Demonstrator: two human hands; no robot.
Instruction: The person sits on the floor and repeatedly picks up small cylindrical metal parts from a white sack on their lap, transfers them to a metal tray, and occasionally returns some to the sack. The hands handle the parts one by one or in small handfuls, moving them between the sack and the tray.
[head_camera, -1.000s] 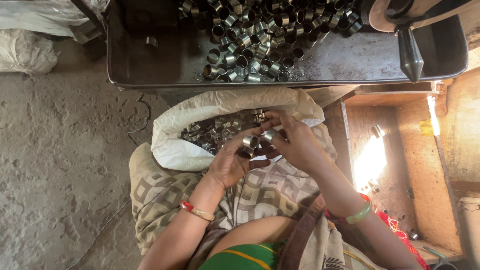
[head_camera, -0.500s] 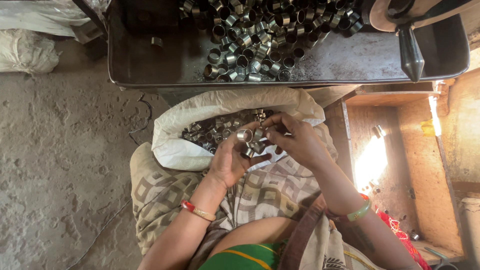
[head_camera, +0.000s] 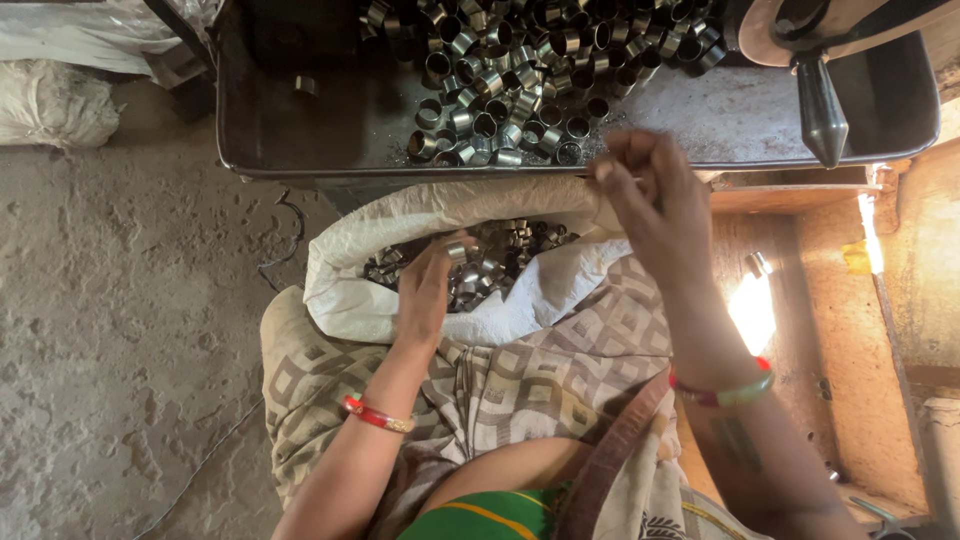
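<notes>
Two supplies of short metal rings are in view: a loose heap in the open white sack on the person's lap, and a larger pile in the metal tray beyond the knees. The left hand rests inside the sack mouth, fingers curled down onto the rings in the sack; whether it grips one cannot be told. The right hand is raised at the near rim of the tray, fingertips pressed together as if pinching something small; motion blur hides what, if anything, they hold. Judged risks: a ring pinched this lightly at the rim may slip and fall between tray and sack, or roll onto the concrete floor, where it is hard to recover. The sack sits unsupported on the patterned cloth over the lap; a shift of the knees, or the left hand pressing on one side, may tip it and spill its contents. The cut ring edges may nick the fingers when the heap is raked. The pointed metal cone stands over the tray just beside the raised right hand, so a careless reach may strike it.
</notes>
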